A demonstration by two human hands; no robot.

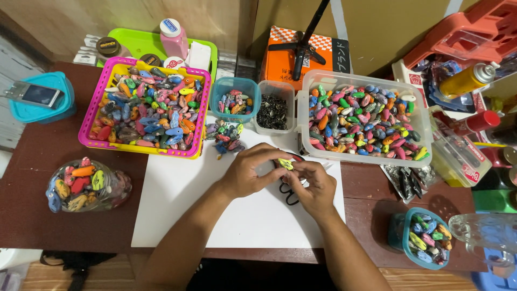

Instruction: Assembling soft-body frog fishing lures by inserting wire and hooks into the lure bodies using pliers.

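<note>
My left hand (249,172) and my right hand (314,186) meet over a white sheet (183,210) on the brown table. Together they pinch a small yellow-green painted piece (285,163) between their fingertips. Black scissors (289,195) lie on the sheet under my right hand, partly hidden. A small pile of the same coloured pieces (225,136) lies on the sheet just beyond my left hand.
A pink-and-yellow basket (91,108) and a clear tub (423,134) hold many coloured pieces. Between them stand a teal cup (218,94) and a clear cup of dark bits (274,111). A plastic bag of pieces (86,185) lies left; a teal tub (428,238) sits right.
</note>
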